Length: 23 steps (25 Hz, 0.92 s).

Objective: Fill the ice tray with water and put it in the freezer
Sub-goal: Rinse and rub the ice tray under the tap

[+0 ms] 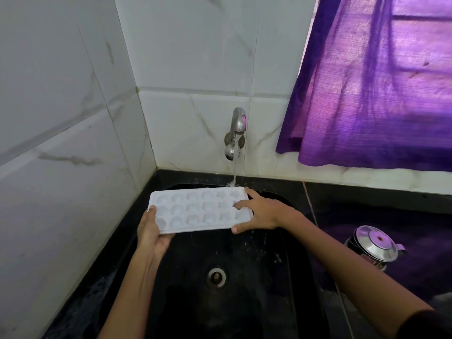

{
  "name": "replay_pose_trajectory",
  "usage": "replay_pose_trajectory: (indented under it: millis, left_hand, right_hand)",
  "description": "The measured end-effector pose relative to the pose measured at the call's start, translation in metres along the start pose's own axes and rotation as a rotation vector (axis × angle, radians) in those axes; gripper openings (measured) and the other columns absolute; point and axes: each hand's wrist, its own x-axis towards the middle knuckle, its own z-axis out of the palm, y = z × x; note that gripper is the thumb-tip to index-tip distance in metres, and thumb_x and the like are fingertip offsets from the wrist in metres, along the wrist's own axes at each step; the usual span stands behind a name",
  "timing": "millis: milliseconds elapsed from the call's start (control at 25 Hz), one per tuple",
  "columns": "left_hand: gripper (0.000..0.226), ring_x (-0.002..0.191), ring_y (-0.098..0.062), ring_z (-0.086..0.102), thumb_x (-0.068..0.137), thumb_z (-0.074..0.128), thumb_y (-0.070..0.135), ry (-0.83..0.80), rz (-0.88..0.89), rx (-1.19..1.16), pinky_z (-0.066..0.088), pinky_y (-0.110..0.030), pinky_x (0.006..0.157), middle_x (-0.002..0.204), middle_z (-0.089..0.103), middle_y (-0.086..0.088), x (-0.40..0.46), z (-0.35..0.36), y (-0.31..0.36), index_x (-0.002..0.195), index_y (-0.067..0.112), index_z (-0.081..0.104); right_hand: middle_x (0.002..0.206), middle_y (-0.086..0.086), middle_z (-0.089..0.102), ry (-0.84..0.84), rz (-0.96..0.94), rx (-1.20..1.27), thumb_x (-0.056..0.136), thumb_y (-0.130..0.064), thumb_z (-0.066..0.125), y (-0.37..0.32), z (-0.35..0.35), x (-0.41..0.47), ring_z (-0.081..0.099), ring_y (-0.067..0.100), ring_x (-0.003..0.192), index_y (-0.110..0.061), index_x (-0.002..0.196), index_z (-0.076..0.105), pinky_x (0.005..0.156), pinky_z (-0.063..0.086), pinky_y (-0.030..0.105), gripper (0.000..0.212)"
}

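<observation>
A white ice tray (195,209) with several round cells is held level over the black sink (244,302). My left hand (152,233) grips its left end, thumb on the rim and fingers underneath. My right hand (259,212) holds the right end, one finger laid across the top and the thumb at the front corner. A metal tap (236,133) on the wall runs a stream of water (234,171) onto the tray's far right edge.
White marble-look tiles cover the wall behind and to the left. A purple curtain (371,81) hangs at the right. A steel kettle (374,245) stands on the black counter right of the sink. The sink drain (216,276) lies below the tray.
</observation>
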Motion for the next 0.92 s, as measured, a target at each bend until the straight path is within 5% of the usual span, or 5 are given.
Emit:
replay_pose_trajectory:
  millis: [360, 560, 920]
  left_hand:
    - [0.030, 0.085, -0.023, 0.064, 0.099, 0.043, 0.027, -0.018, -0.011, -0.045, 0.059, -0.037, 0.055, 0.097, 0.065, -0.006, 0.0035, 0.0004, 0.0016, 0.124, 0.013, 0.051]
    - [0.037, 0.092, -0.026, 0.064, 0.097, 0.045, 0.030, -0.026, -0.023, -0.025, 0.052, -0.043, 0.067, 0.103, 0.065, -0.008, 0.0090, -0.0002, 0.0026, 0.129, 0.012, 0.050]
    - [0.025, 0.088, -0.023, 0.065, 0.098, 0.043, 0.029, 0.006, -0.003, -0.059, 0.057, -0.040, 0.064, 0.100, 0.066, -0.005, 0.0074, 0.0000, -0.0041, 0.119, 0.017, 0.052]
  right_hand:
    - [0.159, 0.002, 0.010, 0.148, 0.002, -0.119, 0.071, -0.072, 0.059, -0.0099, -0.0036, -0.0019, 0.044, 0.031, 0.129, -0.032, 0.139, 0.039, 0.103, 0.035, 0.042, 0.082]
    - [0.153, 0.003, 0.020, 0.138, 0.013, -0.147, 0.070, -0.075, 0.058, -0.0097, -0.0028, -0.0029, 0.047, 0.029, 0.124, -0.032, 0.139, 0.040, 0.097, 0.037, 0.038, 0.083]
    - [0.160, -0.002, 0.008, 0.193, 0.015, -0.057, 0.072, -0.070, 0.061, -0.0068, 0.0043, 0.0005, 0.045, 0.028, 0.129, -0.032, 0.139, 0.037, 0.101, 0.036, 0.043, 0.080]
